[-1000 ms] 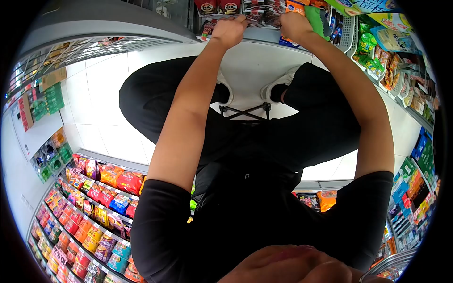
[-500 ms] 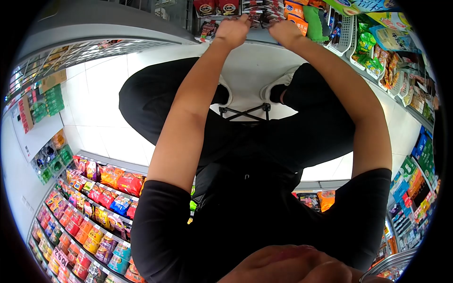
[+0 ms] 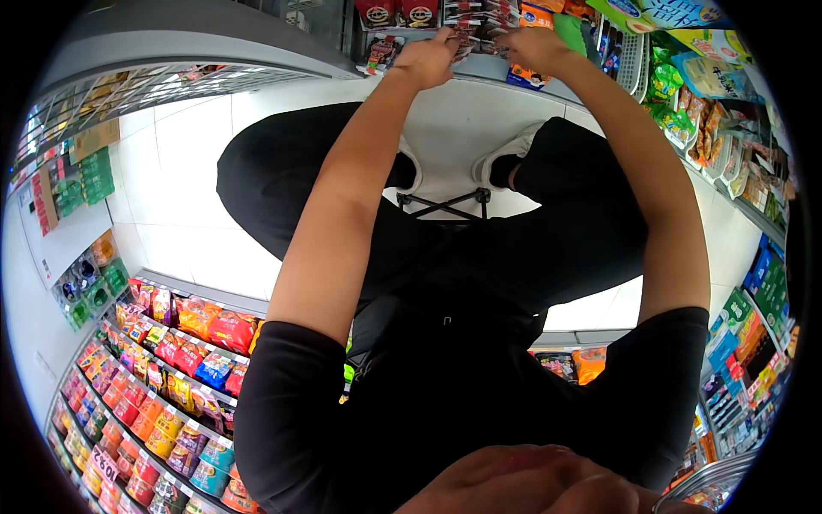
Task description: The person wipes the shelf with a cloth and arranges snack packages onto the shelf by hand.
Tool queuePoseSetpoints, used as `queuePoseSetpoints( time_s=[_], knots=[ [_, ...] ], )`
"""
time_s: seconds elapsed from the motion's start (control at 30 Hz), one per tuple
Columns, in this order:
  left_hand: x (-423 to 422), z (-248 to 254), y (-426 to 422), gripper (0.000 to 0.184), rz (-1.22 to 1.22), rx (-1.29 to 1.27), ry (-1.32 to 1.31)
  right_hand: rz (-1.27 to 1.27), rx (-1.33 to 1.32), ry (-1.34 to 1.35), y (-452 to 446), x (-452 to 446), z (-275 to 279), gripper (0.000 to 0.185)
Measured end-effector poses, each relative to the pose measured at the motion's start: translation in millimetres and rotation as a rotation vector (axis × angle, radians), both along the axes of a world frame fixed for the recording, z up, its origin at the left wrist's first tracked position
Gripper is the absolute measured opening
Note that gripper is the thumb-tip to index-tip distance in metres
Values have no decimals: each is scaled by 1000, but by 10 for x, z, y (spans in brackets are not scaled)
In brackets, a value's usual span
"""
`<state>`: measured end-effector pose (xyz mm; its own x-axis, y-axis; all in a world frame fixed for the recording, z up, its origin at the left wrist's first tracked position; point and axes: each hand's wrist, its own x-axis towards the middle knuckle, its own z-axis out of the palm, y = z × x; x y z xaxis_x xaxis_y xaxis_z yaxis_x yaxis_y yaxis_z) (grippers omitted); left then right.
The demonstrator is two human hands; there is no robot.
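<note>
Small dark-red snack packets (image 3: 484, 10) stand in close rows on the low shelf at the top of the view. My left hand (image 3: 428, 60) is at their left front, index finger stretched out against them, other fingers partly hidden. From the right, my right hand (image 3: 539, 50) reaches over with fingers extended to the packets' edge. Orange packets (image 3: 537, 15) lie just behind it, and a blue-and-orange packet (image 3: 527, 77) shows below it at the shelf front. A green piece (image 3: 572, 32) sits beside the right wrist. Two red boxes or packs (image 3: 398, 13) stand left of the rows.
White baskets (image 3: 632, 68) of snacks continue along the shelf to the right. A grey wire rack (image 3: 171, 94) stands at the left. My bent legs and a folding stool (image 3: 443, 204) are below. Stocked shelves (image 3: 171, 385) of bags and cups lie behind me.
My right hand has shifted slightly right and up, now covering part of the green piece. A blue-and-orange packet has come into sight beneath it. My left hand has barely moved.
</note>
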<state>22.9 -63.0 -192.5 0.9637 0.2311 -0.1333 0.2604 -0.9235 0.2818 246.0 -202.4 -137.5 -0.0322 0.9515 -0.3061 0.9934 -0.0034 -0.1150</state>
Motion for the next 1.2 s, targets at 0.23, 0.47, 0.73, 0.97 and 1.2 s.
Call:
queuePoseSetpoints(
  time_s=[0.23, 0.47, 0.73, 0.97, 1.2],
  knots=[
    [-12, 130, 13, 55, 9, -107, -90, 92, 74, -63, 33, 59, 172, 23],
    [-23, 14, 133, 60, 5, -179, -107, 149, 101, -104, 178, -279, 88, 21],
    [-234, 191, 234, 61, -2, -113, -36, -16, 256, 57, 197, -151, -107, 25],
    [-413, 157, 281, 57, -9, -107, -20, -96, 326, -3, 347, -425, -256, 23],
    [-320, 140, 246, 55, 4, -125, -81, -127, 265, -42, 355, -527, -319, 22]
  ],
)
